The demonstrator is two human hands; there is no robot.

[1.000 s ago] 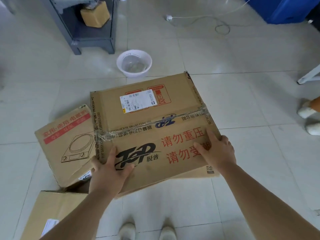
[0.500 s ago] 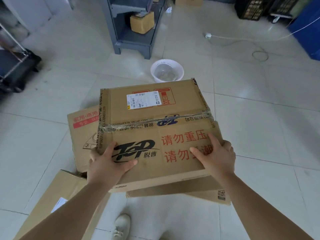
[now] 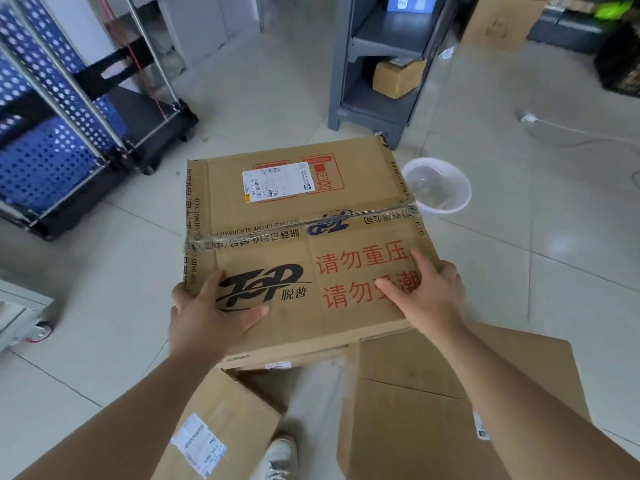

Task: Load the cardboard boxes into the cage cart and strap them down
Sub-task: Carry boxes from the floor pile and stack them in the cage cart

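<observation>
I hold a taped cardboard box with a white label and red printing up in front of me. My left hand grips its near left corner, thumb on top. At the near right corner my right hand grips it with the thumb lying over the red characters. The cage cart, with blue perforated panels, metal bars and a black base, stands at the far left. Two more cardboard boxes lie on the floor below: one at my left, one at my right.
A grey metal shelf unit with a small box stands ahead. A white plastic basin sits on the tiles just right of the held box. A white cable runs at right. A wheeled white unit is at the left edge.
The box has come up off the floor pile and swung left with my view. The cage cart has come into sight at left.
</observation>
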